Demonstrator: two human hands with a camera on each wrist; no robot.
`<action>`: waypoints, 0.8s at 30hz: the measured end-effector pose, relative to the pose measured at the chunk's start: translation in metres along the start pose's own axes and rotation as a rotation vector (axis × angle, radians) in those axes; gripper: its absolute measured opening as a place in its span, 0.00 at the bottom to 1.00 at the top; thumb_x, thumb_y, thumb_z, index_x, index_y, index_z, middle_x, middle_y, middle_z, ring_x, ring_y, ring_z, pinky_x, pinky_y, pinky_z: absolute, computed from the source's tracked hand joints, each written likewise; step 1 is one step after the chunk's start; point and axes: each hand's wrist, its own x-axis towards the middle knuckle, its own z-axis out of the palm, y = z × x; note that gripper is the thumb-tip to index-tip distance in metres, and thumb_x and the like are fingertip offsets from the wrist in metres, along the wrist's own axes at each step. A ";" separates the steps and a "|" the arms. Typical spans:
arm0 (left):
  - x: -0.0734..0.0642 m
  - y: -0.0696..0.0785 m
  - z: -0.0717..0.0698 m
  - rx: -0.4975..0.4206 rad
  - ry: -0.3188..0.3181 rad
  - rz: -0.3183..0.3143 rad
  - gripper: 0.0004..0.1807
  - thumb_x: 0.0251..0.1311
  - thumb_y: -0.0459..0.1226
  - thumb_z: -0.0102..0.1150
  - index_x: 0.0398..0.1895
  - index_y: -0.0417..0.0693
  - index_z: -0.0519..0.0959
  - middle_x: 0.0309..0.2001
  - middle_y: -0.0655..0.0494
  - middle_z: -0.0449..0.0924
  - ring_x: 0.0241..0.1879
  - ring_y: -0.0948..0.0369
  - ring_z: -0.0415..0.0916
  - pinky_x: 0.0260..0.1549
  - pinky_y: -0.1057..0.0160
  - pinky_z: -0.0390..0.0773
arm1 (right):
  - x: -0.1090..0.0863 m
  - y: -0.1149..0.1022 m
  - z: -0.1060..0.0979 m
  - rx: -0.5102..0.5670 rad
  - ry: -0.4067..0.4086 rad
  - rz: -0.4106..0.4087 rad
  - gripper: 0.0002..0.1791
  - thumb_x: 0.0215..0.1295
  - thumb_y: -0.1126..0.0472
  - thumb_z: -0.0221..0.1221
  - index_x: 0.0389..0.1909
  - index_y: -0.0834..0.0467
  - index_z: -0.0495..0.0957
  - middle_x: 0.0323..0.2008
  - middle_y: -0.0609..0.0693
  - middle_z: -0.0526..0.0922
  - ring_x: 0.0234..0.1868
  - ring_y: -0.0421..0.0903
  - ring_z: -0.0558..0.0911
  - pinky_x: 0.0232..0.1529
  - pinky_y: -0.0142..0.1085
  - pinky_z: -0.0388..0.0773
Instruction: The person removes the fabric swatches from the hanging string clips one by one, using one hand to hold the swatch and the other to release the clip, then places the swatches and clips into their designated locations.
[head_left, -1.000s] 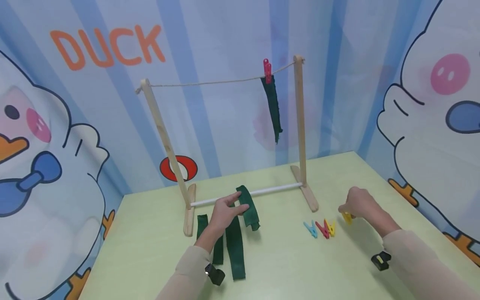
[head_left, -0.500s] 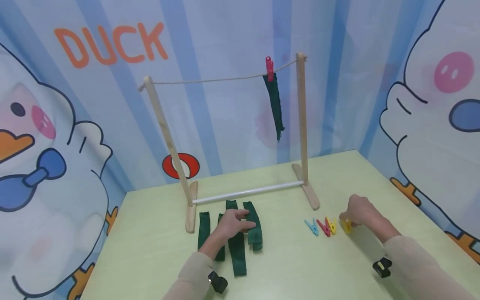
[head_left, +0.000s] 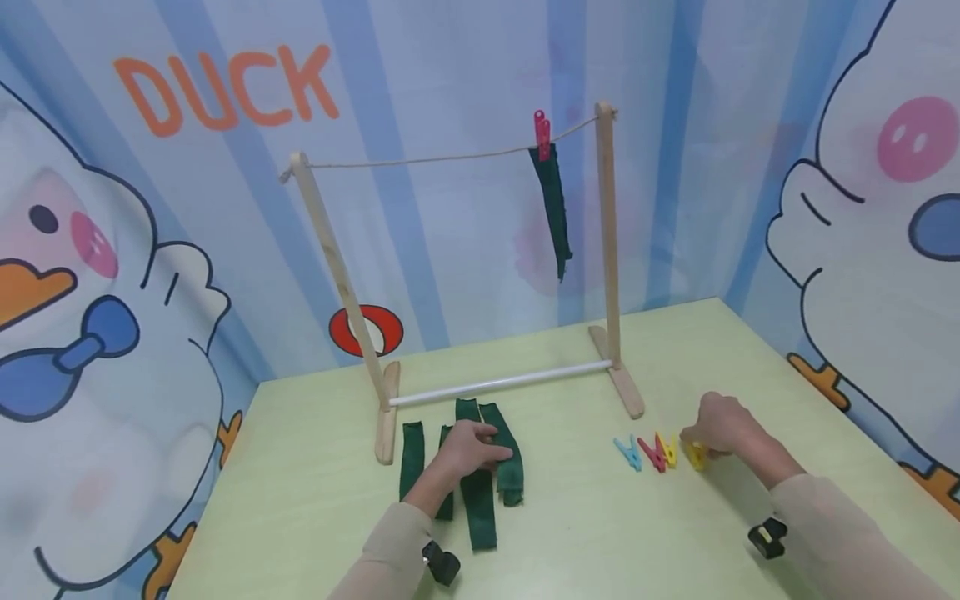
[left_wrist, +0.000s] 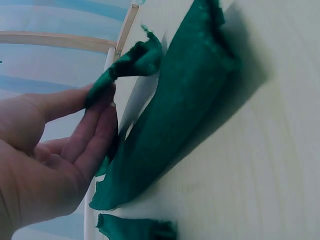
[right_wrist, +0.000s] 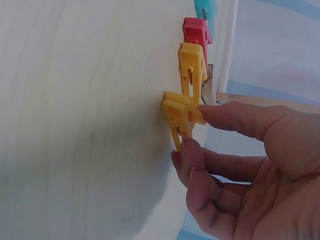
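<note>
My left hand (head_left: 463, 454) pinches a green fabric strip (head_left: 512, 479) between thumb and fingers, low over the table. In the left wrist view that strip (left_wrist: 142, 60) curls beyond the fingertips, beside a longer green strip (left_wrist: 170, 110) lying flat. My right hand (head_left: 723, 425) pinches a yellow clothespin (right_wrist: 177, 112) by thumb and fingertips, close over the tabletop. Beside it lie another yellow clothespin (head_left: 667, 450), a red one (head_left: 652, 454) and a light blue one (head_left: 630, 452). Another green strip (head_left: 553, 212) hangs from the cord under a red clothespin (head_left: 542, 135).
A wooden stand with a left post (head_left: 333, 258) and right post (head_left: 609, 242) carries the cord (head_left: 427, 159). A white bar (head_left: 502, 382) joins its feet. More green strips (head_left: 412, 458) lie left of my left hand. A printed curtain (head_left: 465, 75) stands behind.
My left hand has lowered its green strip from near the white bar toward the table, beside the other strips. The right hand keeps its hold on the yellow clothespin, almost in place.
</note>
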 end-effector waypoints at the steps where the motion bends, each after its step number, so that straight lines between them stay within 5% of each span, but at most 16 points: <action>1: 0.001 0.001 0.000 0.022 0.002 0.005 0.33 0.58 0.32 0.71 0.64 0.27 0.71 0.51 0.38 0.79 0.33 0.54 0.85 0.43 0.54 0.84 | 0.000 0.001 -0.001 -0.002 0.005 -0.003 0.15 0.62 0.59 0.65 0.30 0.68 0.74 0.16 0.51 0.75 0.16 0.41 0.72 0.20 0.29 0.68; 6: 0.004 0.007 0.002 0.165 0.018 0.036 0.32 0.58 0.33 0.71 0.63 0.26 0.71 0.32 0.48 0.81 0.30 0.56 0.85 0.40 0.55 0.84 | 0.001 0.004 -0.004 -0.007 0.025 -0.002 0.15 0.62 0.61 0.63 0.31 0.69 0.72 0.16 0.50 0.74 0.15 0.40 0.71 0.18 0.28 0.68; 14: 0.001 0.007 0.004 0.348 0.031 0.077 0.29 0.58 0.32 0.70 0.61 0.27 0.75 0.20 0.56 0.72 0.18 0.62 0.71 0.21 0.65 0.74 | 0.003 0.008 0.001 0.010 0.023 -0.007 0.13 0.60 0.62 0.63 0.26 0.67 0.73 0.15 0.50 0.75 0.15 0.39 0.72 0.18 0.27 0.69; 18: -0.004 0.002 0.005 0.403 0.043 0.096 0.27 0.57 0.32 0.71 0.59 0.28 0.77 0.18 0.57 0.67 0.18 0.62 0.61 0.20 0.64 0.63 | 0.002 0.009 0.007 0.026 0.015 -0.024 0.12 0.60 0.63 0.63 0.23 0.65 0.74 0.15 0.50 0.75 0.15 0.40 0.72 0.18 0.27 0.69; 24: -0.007 -0.002 0.005 0.449 0.062 0.109 0.27 0.54 0.32 0.73 0.57 0.31 0.78 0.29 0.51 0.75 0.27 0.58 0.70 0.25 0.60 0.72 | 0.003 0.009 0.011 0.014 0.010 -0.027 0.12 0.61 0.62 0.63 0.22 0.65 0.75 0.14 0.48 0.73 0.14 0.39 0.71 0.18 0.27 0.68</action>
